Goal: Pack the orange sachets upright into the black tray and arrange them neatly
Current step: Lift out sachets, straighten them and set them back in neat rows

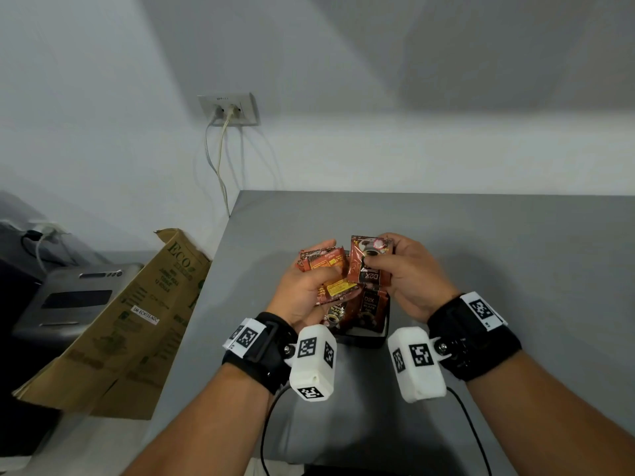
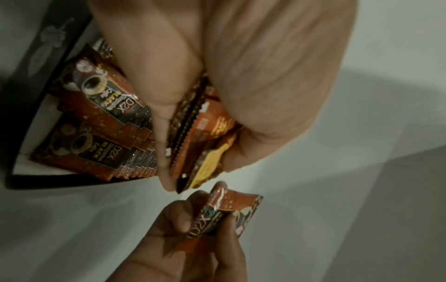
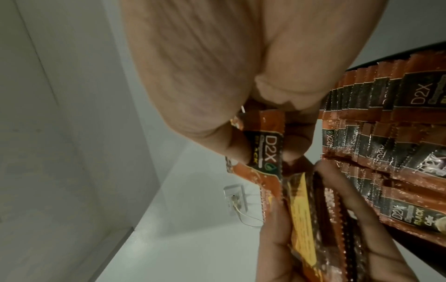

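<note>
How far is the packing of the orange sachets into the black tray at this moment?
Done: rows of sachets already stand packed in the black tray. In hand: the left hand grips a small bundle of sachets above the tray, and the right hand pinches a single sachet beside it. Left: these held sachets must still go in. No loose sachets show on the table.

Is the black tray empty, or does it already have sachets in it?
Not empty. The black tray already holds rows of orange sachets packed close together, with a bare strip of its pale floor showing at one side.
</note>
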Available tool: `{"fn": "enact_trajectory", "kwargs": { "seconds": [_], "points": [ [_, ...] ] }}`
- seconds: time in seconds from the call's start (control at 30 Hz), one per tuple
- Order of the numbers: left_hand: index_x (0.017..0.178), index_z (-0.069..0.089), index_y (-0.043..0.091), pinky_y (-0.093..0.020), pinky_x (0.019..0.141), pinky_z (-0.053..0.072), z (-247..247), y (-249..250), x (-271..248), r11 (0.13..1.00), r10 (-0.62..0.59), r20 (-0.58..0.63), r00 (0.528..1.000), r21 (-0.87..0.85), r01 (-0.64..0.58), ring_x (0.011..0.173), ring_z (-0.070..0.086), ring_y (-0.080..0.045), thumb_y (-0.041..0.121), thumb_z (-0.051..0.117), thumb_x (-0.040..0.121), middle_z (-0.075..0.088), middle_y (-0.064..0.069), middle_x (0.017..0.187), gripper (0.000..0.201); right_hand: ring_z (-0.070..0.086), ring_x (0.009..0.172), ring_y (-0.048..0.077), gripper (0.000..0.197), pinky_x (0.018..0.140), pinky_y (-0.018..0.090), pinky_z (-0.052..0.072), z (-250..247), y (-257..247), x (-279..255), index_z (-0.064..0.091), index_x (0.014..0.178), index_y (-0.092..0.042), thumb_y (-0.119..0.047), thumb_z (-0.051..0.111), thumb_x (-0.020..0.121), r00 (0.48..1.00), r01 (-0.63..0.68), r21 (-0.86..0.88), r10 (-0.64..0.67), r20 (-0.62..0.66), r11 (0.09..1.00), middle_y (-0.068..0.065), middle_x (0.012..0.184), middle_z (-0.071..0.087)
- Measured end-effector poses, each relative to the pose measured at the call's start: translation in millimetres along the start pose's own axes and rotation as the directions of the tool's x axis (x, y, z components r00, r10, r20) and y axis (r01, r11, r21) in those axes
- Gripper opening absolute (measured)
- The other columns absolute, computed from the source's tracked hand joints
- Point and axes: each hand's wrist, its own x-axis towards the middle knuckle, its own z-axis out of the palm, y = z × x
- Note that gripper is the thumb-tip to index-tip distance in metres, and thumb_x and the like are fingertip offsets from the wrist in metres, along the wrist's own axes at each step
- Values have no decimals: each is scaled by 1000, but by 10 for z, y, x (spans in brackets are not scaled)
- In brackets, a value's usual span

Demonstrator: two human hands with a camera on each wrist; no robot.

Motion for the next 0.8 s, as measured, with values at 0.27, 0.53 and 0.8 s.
{"fn": "enact_trajectory", "kwargs": {
  "seconds": [0.27,0.53,0.8],
  "points": [
    [129,58,4,-52,78,61,7,-35,-24,984,33,-41,999,176,-25,95,69,-40,-15,64,85,71,-22,110,48,69,82,27,20,77,43,57,32,60,2,67,90,-10,9,59,87,999,-32,-111,29,-30,993,15,92,74],
    [109,67,2,-36,63,54,0,12,-63,996,-80,-17,997,-35,80,82,68,-34,23,52,91,70,-20,98,32,65,69,18,23,52,27,45,1,43,24,63,88,-10,8,52,94,999,-44,113,42,24,993,8,81,72],
    [100,66,-1,-42,66,61,68,-71,-21,998,-21,-17,1000,58,22,75,70,-32,-8,63,69,69,-19,85,31,70,79,21,15,75,40,58,100,147,56,68,88,-18,-4,62,89,990,51,-357,-95,-107,933,4,86,75]
  ]
}}
